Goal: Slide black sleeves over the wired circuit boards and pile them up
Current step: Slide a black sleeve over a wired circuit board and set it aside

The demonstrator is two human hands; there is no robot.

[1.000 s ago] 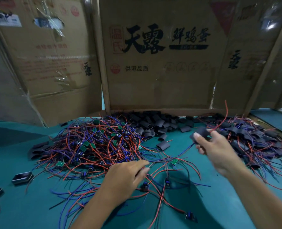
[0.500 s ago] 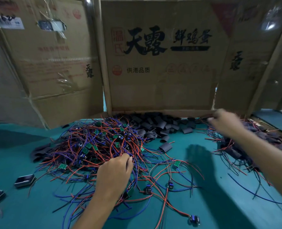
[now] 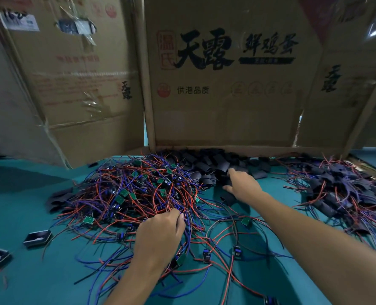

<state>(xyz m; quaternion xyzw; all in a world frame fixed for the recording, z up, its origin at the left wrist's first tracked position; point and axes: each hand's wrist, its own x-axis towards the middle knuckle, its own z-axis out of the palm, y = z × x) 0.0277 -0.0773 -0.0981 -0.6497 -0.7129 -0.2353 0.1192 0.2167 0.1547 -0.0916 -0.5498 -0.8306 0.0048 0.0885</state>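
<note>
Now | left hand pinches tangled wires, freeing a board | right hand, fingers extended, reaches the loose black sleeves for one.

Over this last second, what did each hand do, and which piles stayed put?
The right hand let go of its sleeved board at the finished pile, then swung left to the loose black sleeves, fingers spread over them. The left hand moved forward into the tangle of wired boards, fingers curled among the wires. The piles and the cardboard boxes stayed put.
</note>
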